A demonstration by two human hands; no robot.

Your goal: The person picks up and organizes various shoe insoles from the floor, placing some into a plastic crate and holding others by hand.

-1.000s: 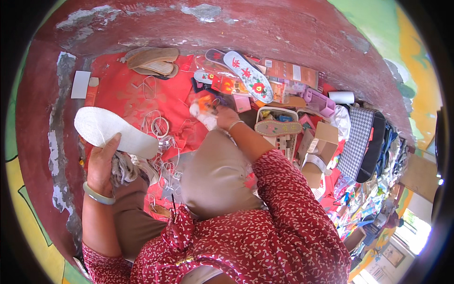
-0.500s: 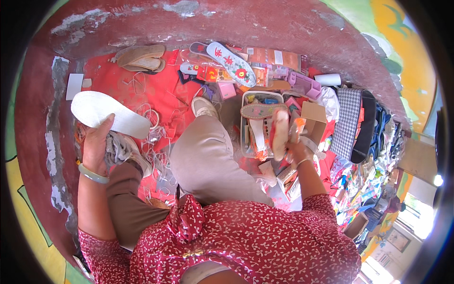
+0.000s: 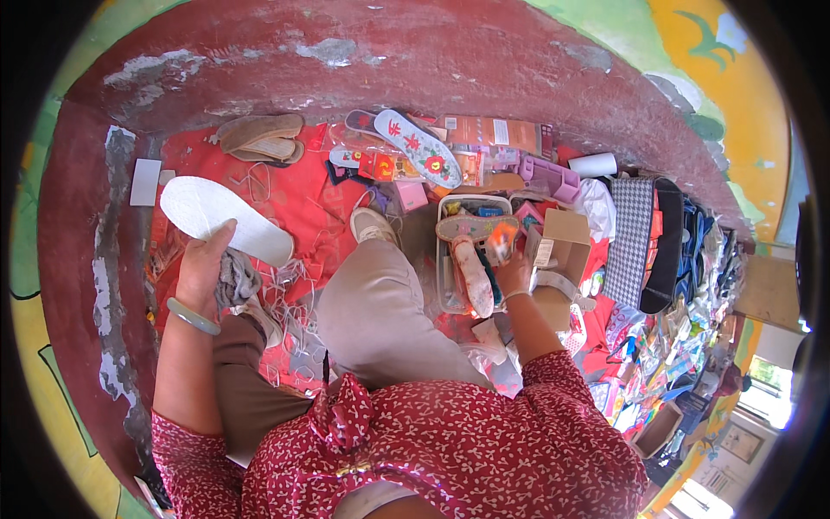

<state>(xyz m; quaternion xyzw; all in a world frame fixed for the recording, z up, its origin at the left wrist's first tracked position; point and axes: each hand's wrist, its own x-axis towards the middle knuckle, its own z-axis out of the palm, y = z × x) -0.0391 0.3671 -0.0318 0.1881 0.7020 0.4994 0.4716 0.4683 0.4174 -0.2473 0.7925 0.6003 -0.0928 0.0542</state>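
Note:
On the left, my left hand (image 3: 201, 272) grips a white insole (image 3: 226, 221) near its lower edge, with the thumb on top. A crumpled grey cloth (image 3: 237, 278) shows just beside that hand; whether the fingers touch it I cannot tell. My right hand (image 3: 516, 275) is at the right side of a white plastic basket (image 3: 443, 290), its fingers closed on a small orange-and-white packet (image 3: 501, 240), which is blurred. Across the basket lies a patterned insole (image 3: 475, 227). Below it a long, pale, insole-shaped piece with reddish edges (image 3: 473, 277) lies slanted.
Embroidered insoles (image 3: 418, 149) and brown insoles (image 3: 259, 138) lie along the maroon wall (image 3: 415, 60). Tangled white cord (image 3: 294, 303) covers red cloth by my left foot. Right of the basket are an open cardboard box (image 3: 566, 246), a houndstooth bag (image 3: 628, 242) and heaped packages.
The long pale piece has left my right hand and lies in the basket. That hand has moved slightly left with the orange packet. My left hand still holds the white insole.

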